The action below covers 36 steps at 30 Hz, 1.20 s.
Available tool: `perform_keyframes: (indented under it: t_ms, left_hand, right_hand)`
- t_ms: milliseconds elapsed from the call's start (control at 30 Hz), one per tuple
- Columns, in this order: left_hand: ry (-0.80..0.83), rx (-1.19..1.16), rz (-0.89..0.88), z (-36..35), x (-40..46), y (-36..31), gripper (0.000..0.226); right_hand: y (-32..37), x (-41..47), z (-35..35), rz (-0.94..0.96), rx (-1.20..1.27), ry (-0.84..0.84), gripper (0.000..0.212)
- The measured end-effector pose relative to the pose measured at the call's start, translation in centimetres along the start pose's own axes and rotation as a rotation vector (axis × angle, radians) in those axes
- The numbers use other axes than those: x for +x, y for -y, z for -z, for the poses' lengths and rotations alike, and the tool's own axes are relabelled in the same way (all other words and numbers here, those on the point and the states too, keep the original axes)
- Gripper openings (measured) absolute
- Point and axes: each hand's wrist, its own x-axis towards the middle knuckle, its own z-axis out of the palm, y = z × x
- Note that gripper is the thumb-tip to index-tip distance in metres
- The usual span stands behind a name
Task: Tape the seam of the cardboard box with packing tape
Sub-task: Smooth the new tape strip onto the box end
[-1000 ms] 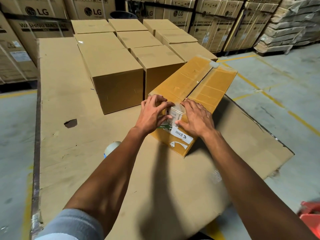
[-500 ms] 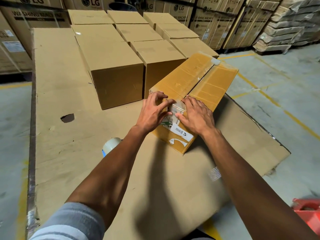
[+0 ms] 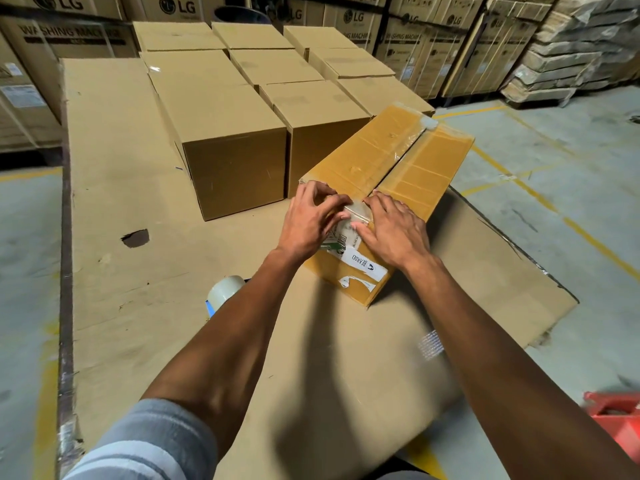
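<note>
Warehouse floor, concrete with yellow lines; flattened cardboard sheet (image 3: 138, 209) serves as the work surface across the frame's centre. Stacked LG washing-machine cartons (image 3: 433, 39) line the top edge. Six plain brown boxes (image 3: 228, 133) stand closed in the upper centre of the sheet. Cardboard box (image 3: 391, 161) under work lies just right of them, set at an angle, its top seam running toward the upper right with clear tape already along it. White labels show on its near end face. Left hand (image 3: 308, 223) rests at the near end of the seam, fingers curled and spread, tips pressing a strip of packing tape (image 3: 360, 211) onto the box edge. Right hand (image 3: 394, 230) lies flat beside it, fingers extended, also pressing the strip. Tape roll (image 3: 225, 292) sits on the sheet at centre left, partly hidden by the left forearm. Red object (image 3: 616, 420), blurred, at lower right
</note>
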Motion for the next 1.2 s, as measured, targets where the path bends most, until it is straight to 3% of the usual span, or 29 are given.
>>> perform_keyframes:
  t_ms: [233,367,533,733,833,1000,1200]
  left_hand:
    - [0.078,0.065,-0.121,0.6,-0.9,0.9,0.053]
    - [0.049,0.008,-0.052,1.0,-0.5,0.0,0.044]
    - [0.029,0.054,0.002,0.6,0.2,-0.5,0.048]
    - [0.086,0.134,-0.067,1.0,0.1,0.0,0.056]
    - [0.106,0.111,-0.08,1.4,0.0,-0.2,0.056]
    - [0.12,-0.052,0.168,2.6,2.3,-2.1,0.063]
    - [0.421,0.011,0.327,4.3,6.6,-2.5,0.087]
  right_hand:
    - [-0.2,-0.2,0.0,0.031,-0.059,0.081,0.09]
    - [0.0,-0.2,0.3,-0.035,0.098,0.07,0.087]
    - [-0.5,0.1,-0.7,-0.014,0.045,0.033,0.069]
    - [-1.0,0.5,-1.3,0.04,-0.004,0.066,0.079]
    - [-1.1,0.3,-1.0,0.004,0.093,0.064,0.087]
    - [-1.1,1.0,-0.3,-0.206,0.376,0.052,0.08]
    - [-1.9,2.8,-0.5,-0.328,0.421,0.169,0.099]
